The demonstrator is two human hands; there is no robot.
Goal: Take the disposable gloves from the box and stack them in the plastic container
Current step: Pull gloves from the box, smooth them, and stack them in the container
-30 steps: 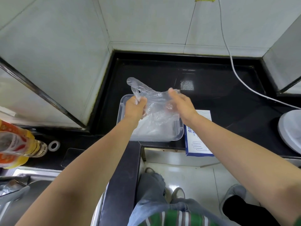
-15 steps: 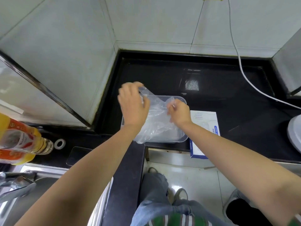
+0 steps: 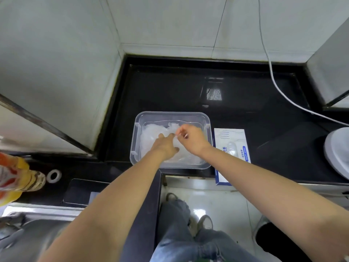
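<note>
A clear plastic container (image 3: 171, 115) stands on the black counter near its front edge, with a layer of thin transparent disposable gloves (image 3: 151, 134) inside it. Both my hands are down in the container on top of the gloves. My left hand (image 3: 164, 146) lies flat on the top glove with its fingers stretched out. Just right of it, my right hand (image 3: 193, 141) has curled fingers that pinch the glove's edge. The white and blue glove box (image 3: 238, 137) lies flat just right of the container, a clear glove poking out of its opening.
A white cable (image 3: 273, 83) runs down the tiled wall and across the counter's right side. A round white appliance (image 3: 338, 150) sits far right. At left are an oil bottle (image 3: 18, 176), a tape roll (image 3: 54, 175) and a sink (image 3: 28, 233).
Both hands came down from holding the glove spread in the air above the container. The glove now lies inside it under my hands.
</note>
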